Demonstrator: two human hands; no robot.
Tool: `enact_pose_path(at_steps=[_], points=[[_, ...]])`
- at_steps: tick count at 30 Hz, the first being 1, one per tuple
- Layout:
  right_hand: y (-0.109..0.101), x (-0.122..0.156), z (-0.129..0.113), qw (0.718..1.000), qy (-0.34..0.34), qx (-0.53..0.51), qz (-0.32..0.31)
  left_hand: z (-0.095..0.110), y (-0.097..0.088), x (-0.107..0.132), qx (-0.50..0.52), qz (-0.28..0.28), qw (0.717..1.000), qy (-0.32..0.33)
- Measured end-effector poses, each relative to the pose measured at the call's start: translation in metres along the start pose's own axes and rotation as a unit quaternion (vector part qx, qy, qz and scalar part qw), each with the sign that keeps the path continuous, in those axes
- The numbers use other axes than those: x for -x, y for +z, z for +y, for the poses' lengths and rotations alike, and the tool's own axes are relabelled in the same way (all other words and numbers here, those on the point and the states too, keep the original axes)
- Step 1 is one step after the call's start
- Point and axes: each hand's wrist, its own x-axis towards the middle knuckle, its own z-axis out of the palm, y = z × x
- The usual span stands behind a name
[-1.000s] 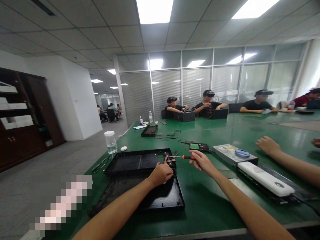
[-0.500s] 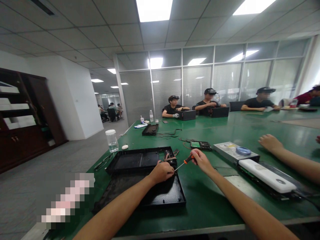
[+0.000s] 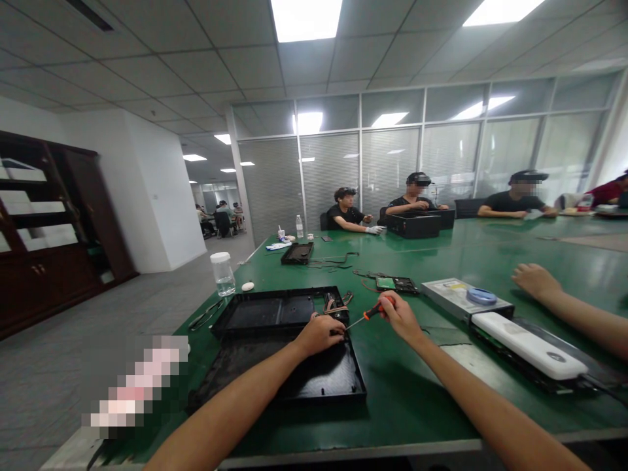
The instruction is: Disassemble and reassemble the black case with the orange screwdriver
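Observation:
My left hand [image 3: 318, 334] is closed and rests on the far edge of a black plastic tray [image 3: 294, 383], beside a bundle of coloured wires [image 3: 335, 306]; what its fingers pinch is hidden. My right hand [image 3: 401, 316] grips a small screwdriver with an orange handle [image 3: 373, 313], its thin shaft slanting down and left to my left fingers. A second black tray [image 3: 275, 311] lies just behind the first.
On the green table [image 3: 407, 399] stand a silver drive with a blue disc [image 3: 466, 299], a white bar-shaped device [image 3: 527, 345], a circuit board [image 3: 396, 284] and a clear jar [image 3: 223, 275]. Another person's hand [image 3: 537, 281] rests at right. Several people sit at the far end.
The screwdriver has tilted from level to slanting down, its tip now at my left fingers. My right hand moved slightly toward the left one. The camera drifted a little.

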Motion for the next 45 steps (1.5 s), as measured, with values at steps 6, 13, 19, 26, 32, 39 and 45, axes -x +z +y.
enact_pose_path(at_steps=[6, 13, 19, 26, 32, 39, 45], points=[[0.001, 0.003, -0.004, 0.999, -0.026, 0.032, -0.019, -0.001, 0.0, 0.0, -0.009, 0.0, 1.0, 0.011], [0.002, 0.003, -0.004, 1.0, -0.006, 0.018, -0.02, -0.005, 0.004, 0.001, -0.017, -0.001, 1.0, 0.017], [0.004, 0.003, -0.005, 1.0, 0.0, 0.013, -0.022, -0.006, 0.004, 0.002, -0.029, 0.002, 0.999, 0.012], [0.001, 0.004, -0.018, 0.984, -0.09, 0.151, -0.032, -0.005, 0.002, 0.001, -0.028, -0.005, 1.0, -0.002], [0.0, -0.018, -0.077, 0.902, -0.122, 0.398, -0.117, -0.004, 0.002, 0.001, -0.022, 0.007, 1.0, -0.005], [0.008, -0.056, -0.125, 0.887, -0.074, 0.306, -0.337, -0.002, 0.0, 0.003, 0.004, 0.013, 1.0, -0.026], [0.021, -0.059, -0.117, 0.866, 0.006, 0.46, -0.195, 0.0, -0.001, 0.002, 0.014, 0.007, 0.999, -0.032]])
